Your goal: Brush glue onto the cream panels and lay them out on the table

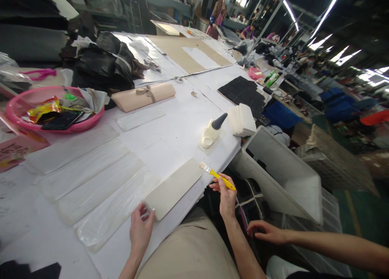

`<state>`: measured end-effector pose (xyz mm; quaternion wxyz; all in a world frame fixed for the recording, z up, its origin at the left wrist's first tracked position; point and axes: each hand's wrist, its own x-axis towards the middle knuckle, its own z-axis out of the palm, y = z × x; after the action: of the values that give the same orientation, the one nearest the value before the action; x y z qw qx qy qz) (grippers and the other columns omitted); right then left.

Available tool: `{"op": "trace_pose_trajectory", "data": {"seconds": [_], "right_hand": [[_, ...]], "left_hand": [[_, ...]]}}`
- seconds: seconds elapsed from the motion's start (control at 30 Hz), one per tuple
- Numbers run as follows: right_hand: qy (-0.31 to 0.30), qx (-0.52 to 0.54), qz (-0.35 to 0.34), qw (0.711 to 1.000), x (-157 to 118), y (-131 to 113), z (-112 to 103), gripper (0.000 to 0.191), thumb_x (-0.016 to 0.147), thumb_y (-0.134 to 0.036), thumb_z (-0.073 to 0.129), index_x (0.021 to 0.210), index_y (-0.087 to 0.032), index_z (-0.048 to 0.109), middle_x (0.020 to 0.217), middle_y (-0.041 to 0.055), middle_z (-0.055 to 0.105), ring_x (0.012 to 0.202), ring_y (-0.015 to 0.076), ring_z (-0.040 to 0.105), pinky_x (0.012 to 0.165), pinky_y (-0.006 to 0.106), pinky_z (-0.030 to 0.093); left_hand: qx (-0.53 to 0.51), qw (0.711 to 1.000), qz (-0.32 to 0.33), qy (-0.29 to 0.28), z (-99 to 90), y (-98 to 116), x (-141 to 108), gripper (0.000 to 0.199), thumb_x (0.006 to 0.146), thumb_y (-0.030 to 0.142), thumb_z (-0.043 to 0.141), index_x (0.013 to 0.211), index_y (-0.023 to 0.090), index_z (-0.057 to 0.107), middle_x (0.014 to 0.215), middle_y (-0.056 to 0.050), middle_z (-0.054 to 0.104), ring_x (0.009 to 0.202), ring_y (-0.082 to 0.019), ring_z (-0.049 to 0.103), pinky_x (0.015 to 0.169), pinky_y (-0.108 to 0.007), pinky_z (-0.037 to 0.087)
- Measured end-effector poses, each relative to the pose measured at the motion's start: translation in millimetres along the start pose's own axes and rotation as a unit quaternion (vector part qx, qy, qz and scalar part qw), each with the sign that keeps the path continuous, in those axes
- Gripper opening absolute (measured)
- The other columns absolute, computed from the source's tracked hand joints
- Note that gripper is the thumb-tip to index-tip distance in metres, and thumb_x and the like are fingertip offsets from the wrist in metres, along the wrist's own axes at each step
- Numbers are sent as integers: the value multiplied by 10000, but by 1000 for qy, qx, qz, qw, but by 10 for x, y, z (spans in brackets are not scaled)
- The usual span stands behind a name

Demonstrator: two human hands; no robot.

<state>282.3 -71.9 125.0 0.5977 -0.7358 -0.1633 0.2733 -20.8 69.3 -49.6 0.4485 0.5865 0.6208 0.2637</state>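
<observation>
Gripping the flat brush (214, 174), my right hand (227, 197) sat by the pale strip's (174, 188) far end, its length slanting back to my left hand (141, 226), whose grip I couldn't tell.

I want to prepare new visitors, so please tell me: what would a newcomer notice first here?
Probably the yellow-handled brush in the right hand, at the far end of a pale strip. Next, the bright pink basin on the left, and the cream bottle with a dark tip, beyond the strip.
</observation>
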Motion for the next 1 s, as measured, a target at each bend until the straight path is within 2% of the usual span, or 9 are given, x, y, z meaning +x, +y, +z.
{"op": "trace_pose_trajectory", "data": {"seconds": [0.07,0.1,0.17,0.37,0.57,1.0], "right_hand": [[34,9,-17,999,63,53,449,350,725,-526,679,879,-212,677,758,44,705,545,148,640,493,268,513],[63,16,-28,998,100,83,605,363,770,-517,647,949,-202,664,807,47,710,572,144,654,520,262,521],[95,24,-41,994,155,128,759,400,809,-502,627,1041,-177,632,843,52,709,593,146,667,534,254,523],[101,11,-58,993,146,155,690,459,815,-507,634,1106,-154,609,846,57,706,597,156,671,526,251,522],[95,7,-58,994,145,198,727,444,812,-508,637,1089,-161,625,858,54,706,601,153,673,522,248,525],[70,14,-56,996,108,246,741,460,814,-500,640,1111,-152,606,879,71,711,632,157,678,518,246,523]], "left_hand": [[-5,1000,-12,-11,-1,11,-11,622,742,562,585,1196,144,503,1108,-124,573,869,-242,642,752,-461,575],[-6,1000,-18,-15,-2,16,-13,627,741,563,586,1196,141,500,1110,-127,572,862,-240,642,751,-463,574],[-7,1000,-26,-16,-3,23,-10,638,733,570,588,1190,133,500,1097,-128,576,856,-242,642,746,-463,573],[-10,999,-28,-12,-7,21,5,625,719,566,596,1169,141,512,1086,-119,570,907,-258,628,754,-460,569],[-12,999,-37,-15,-10,15,-10,653,714,575,591,1186,131,509,1068,-115,569,917,-259,623,768,-456,565],[0,1000,-22,-13,-19,42,-10,618,712,572,588,1150,139,531,1016,-90,557,862,-246,631,756,-443,568]]}}
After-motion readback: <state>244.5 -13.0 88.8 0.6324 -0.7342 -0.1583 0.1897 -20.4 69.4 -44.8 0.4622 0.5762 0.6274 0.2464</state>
